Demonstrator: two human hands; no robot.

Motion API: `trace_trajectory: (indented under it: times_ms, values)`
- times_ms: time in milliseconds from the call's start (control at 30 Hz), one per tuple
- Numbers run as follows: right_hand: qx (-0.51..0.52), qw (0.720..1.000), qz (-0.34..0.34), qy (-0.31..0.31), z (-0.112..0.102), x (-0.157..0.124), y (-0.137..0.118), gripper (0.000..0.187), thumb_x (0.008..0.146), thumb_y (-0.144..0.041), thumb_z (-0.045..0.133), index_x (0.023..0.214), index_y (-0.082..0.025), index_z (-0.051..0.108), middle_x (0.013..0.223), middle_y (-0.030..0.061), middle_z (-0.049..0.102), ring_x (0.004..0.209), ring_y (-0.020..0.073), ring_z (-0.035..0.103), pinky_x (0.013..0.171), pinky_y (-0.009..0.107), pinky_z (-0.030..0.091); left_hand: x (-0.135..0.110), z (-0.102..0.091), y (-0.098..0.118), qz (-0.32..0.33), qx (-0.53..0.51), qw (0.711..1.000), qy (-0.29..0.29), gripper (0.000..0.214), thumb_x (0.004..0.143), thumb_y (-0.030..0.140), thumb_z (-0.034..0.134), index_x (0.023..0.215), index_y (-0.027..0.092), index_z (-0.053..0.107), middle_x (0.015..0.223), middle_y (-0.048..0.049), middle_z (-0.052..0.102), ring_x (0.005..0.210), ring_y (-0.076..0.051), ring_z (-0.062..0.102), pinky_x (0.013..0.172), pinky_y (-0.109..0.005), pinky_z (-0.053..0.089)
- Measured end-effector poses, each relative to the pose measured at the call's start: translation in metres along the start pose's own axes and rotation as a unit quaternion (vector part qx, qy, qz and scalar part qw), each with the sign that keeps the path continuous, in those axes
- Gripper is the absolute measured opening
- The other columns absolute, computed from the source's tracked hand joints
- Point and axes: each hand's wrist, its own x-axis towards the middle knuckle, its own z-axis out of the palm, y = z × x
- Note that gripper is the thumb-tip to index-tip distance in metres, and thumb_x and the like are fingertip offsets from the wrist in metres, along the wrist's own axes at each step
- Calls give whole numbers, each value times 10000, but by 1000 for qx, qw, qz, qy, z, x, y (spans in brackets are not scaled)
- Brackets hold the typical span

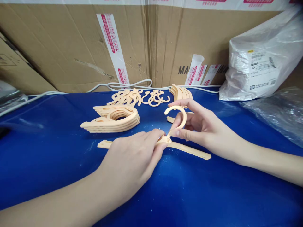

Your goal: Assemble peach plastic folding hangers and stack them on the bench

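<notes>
Over the middle of the blue surface, my left hand [136, 154] is closed around the centre of a beige plastic hanger [189, 150], whose two arms stretch out to either side. My right hand [201, 126] pinches a curved beige hook [181, 110] between thumb and fingers. The hook's lower end meets the hanger's middle beside my left fingertips; how far it sits inside cannot be made out. A stack of folded beige hanger parts [113, 121] lies behind my left hand. Another beige piece [170, 119] shows partly behind my right fingers.
Several loose hooks [155, 98] and other beige pieces [125, 97] lie at the back. Beyond my right hand stands a group of hanger arms [180, 93]. A white cable [99, 85] runs before the cardboard boxes [78, 44]. A wrapped package [255, 60] sits at the right.
</notes>
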Motion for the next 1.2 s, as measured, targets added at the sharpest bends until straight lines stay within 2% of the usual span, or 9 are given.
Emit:
trace_trajectory:
  times_ms: [100,200,300,400,600,767,1000,1067,1200]
  values:
    - [-43,999,-22,-12,-2,-1,-1,510,840,-210,669,1266,-246,391,808,-43,635,753,142,647,690,284,530,3,-11,0,-89,-138,984,-70,258,987,379,410,909,226,603,725,31,648,647,-175,624,566,-289,430]
    - [-166,985,-42,-30,-4,-1,-2,523,824,-313,706,1259,-213,433,822,-29,653,739,147,640,674,288,505,10,-15,-4,-156,-352,916,-110,236,940,407,482,845,219,589,719,43,649,630,-135,616,557,-242,455]
    - [-359,927,-78,-74,-5,-4,-2,306,841,-415,681,1049,-206,600,826,-11,631,713,141,597,645,290,448,16,-16,-6,-216,-522,813,-143,217,865,392,572,797,188,545,753,25,663,606,-117,630,514,-200,478]
    - [-478,864,-124,-103,-4,-8,-1,184,903,-384,602,949,-217,664,899,22,600,762,152,580,643,287,429,19,-15,-6,-262,-577,758,-159,209,825,346,607,767,174,502,750,15,666,574,-114,640,493,-191,496]
    - [-518,838,-125,-122,-3,-11,-2,137,923,-248,539,879,-194,657,897,34,565,756,157,568,638,282,438,19,-13,-6,-275,-600,734,-158,189,850,290,593,759,166,483,768,4,673,571,-116,651,476,-188,518]
    - [-531,819,-106,-191,-12,-9,-7,110,943,-168,468,918,-194,572,889,27,554,745,153,549,645,276,426,24,-9,-6,-266,-612,731,-143,138,891,253,562,806,161,503,766,-4,660,580,-114,641,451,-177,526]
    - [-505,841,-46,-186,-23,-24,-11,129,965,-138,397,924,-220,487,881,-5,579,712,137,553,630,262,416,26,-5,-5,-267,-619,725,-144,113,901,224,548,831,138,566,778,-5,637,539,-98,601,408,-172,515]
    - [-526,832,-72,-160,-23,-29,-7,148,957,-109,382,932,-210,486,883,6,582,711,141,563,612,259,411,26,-5,-4,-273,-622,720,-140,150,920,241,531,832,134,587,659,24,602,449,-68,539,396,-149,487]
    - [-590,781,-183,-97,-22,-32,3,188,950,-79,347,1004,-173,502,840,27,600,637,145,568,545,258,382,25,-6,-4,-273,-638,706,-142,253,949,278,512,764,131,602,502,36,555,389,-57,496,395,-120,453]
